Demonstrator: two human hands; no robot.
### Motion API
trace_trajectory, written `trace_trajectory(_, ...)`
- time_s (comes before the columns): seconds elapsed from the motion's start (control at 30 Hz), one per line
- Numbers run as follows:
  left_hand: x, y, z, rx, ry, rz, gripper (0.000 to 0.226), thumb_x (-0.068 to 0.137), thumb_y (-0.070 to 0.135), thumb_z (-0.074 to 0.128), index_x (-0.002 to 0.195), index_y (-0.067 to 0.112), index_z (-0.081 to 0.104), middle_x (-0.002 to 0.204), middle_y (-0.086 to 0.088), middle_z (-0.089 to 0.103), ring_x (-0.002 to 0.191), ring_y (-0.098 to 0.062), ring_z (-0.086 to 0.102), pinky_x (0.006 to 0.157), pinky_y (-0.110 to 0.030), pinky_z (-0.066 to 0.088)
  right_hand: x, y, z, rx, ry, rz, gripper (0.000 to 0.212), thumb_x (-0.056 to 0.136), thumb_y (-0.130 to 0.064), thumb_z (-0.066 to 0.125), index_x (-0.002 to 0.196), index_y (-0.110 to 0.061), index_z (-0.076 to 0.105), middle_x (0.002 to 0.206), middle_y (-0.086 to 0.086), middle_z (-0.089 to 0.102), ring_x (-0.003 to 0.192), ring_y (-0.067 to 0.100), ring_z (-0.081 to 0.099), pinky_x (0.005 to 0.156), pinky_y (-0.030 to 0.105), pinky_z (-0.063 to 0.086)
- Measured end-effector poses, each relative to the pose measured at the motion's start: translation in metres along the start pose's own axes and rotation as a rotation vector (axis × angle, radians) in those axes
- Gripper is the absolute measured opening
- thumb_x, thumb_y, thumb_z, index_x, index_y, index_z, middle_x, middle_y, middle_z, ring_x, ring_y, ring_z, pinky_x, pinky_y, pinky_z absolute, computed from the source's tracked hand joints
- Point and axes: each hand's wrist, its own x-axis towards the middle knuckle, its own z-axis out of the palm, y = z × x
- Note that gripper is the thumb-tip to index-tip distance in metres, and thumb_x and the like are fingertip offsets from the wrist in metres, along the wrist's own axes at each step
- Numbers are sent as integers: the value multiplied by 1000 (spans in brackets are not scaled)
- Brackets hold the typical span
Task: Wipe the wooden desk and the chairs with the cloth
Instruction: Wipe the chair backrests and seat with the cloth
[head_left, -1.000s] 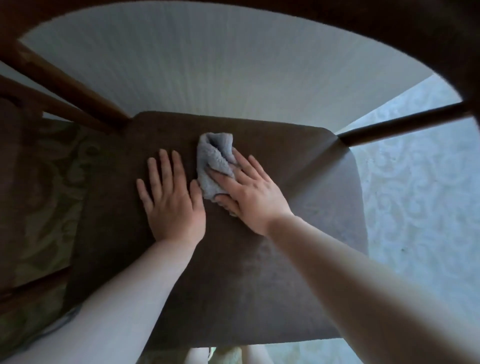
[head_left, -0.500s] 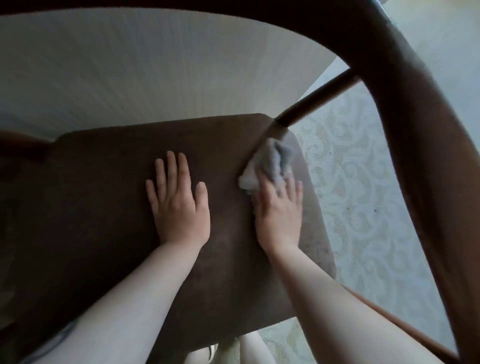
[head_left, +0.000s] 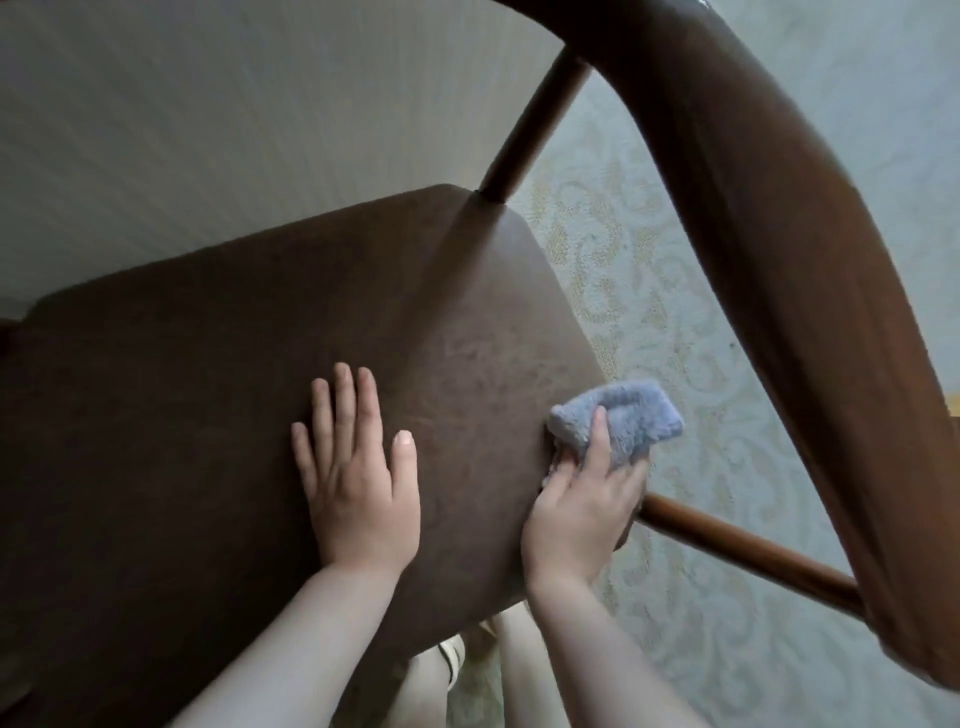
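Head view, right hand (head_left: 582, 512) grips cloth (head_left: 621, 418), long axis toward right

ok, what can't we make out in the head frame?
- Right hand: its fingers, apart from one on top, are hidden by the cloth and the seat's edge.
- Chair seat: left and bottom parts cut off by the frame edges and covered by the arms.
- Left hand: its palm side faces down, unseen.
- Desk: not in view.

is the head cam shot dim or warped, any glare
Head view: dim, flat light, the brown chair seat darkest at lower left; wide-angle warp bows the wooden backrest rail; one small glare spot at the rail's top; blue-grey cloth and both hands reasonably sharp.
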Motion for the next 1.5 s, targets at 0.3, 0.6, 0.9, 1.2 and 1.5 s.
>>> trace_trajectory(0.3,-36,16,6,49,-93,149,63,93,39,28,152,16,23,160,3,12,148,-12,0,117,-33,-8,-36,47,-24,111,-6,-79,53,90,-11,45,141,-28,44,143,18,46,136,34,36,104,46,43)
trace_trajectory(0.6,-57,28,12,80,-160,200,63,93,40,25,153,18,21,161,4,9,148,-10,-4,117,-33,-9,-76,47,-58,94,17,-47,49,84,-13,49,130,-28,58,107,13,64,111,39,55,91,45,47)
trace_trajectory(0.9,-47,28,14,144,-151,178,65,93,42,21,153,18,19,161,5,7,147,-10,-5,117,-32,-10,-21,50,-30,141,-136,-245,54,82,-12,49,136,-17,50,137,16,54,133,32,41,107,34,31)
trace_trajectory(1.2,-52,30,13,128,-147,172,65,93,42,21,153,19,18,160,6,6,147,-9,-7,117,-32,-11,-22,5,-40,283,-30,29,62,80,0,50,139,-18,53,135,21,54,128,34,47,101,37,42)
trace_trajectory(1.5,-54,25,18,105,-86,158,59,94,34,24,152,21,24,161,2,10,148,-14,0,117,-34,-9,-51,12,-45,164,-185,-498,33,83,-15,55,114,-10,66,134,14,57,136,35,38,112,47,31)
